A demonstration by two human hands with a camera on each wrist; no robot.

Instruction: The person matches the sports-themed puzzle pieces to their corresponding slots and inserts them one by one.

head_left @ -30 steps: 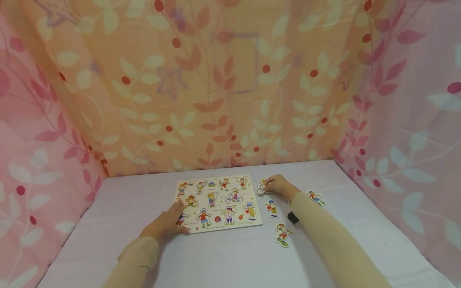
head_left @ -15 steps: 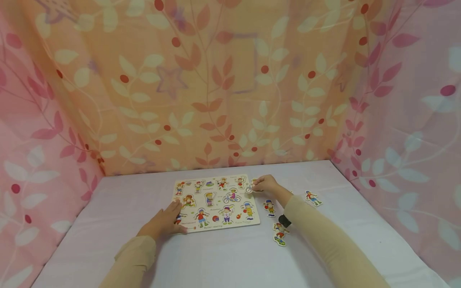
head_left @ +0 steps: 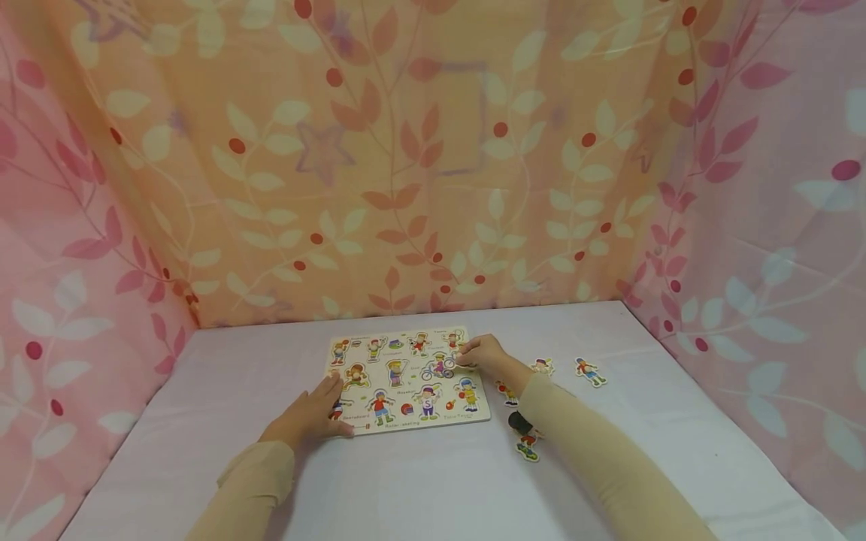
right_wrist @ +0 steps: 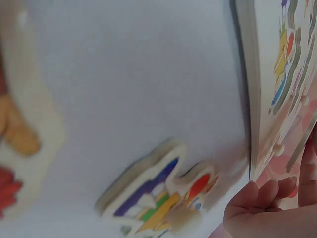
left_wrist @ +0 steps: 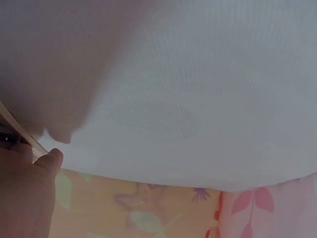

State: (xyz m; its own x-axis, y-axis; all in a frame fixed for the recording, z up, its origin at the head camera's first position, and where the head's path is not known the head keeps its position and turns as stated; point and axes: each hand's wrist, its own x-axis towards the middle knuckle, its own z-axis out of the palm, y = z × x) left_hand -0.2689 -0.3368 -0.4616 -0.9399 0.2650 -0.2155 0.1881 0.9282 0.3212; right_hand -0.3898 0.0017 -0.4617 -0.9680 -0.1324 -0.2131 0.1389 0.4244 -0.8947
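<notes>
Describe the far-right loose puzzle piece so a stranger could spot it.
On the white cloth-covered table, find the cream rectangular picture board. To its right, past the beige-sleeved right arm, lies a cream-edged puzzle piece shaped like a figure in red and blue. Unlike the other loose pieces, the arm hides none of it.

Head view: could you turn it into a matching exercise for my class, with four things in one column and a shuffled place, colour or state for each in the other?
Column one
1. left hand
2. right hand
3. skateboard piece
4. back curtain

Column two
A. orange, printed with leaves
B. pinches a puzzle piece
C. rests at the left edge of the puzzle board
D. lies loose on the white table cover

Right pairs: 1-C, 2-B, 3-D, 4-A.
</notes>
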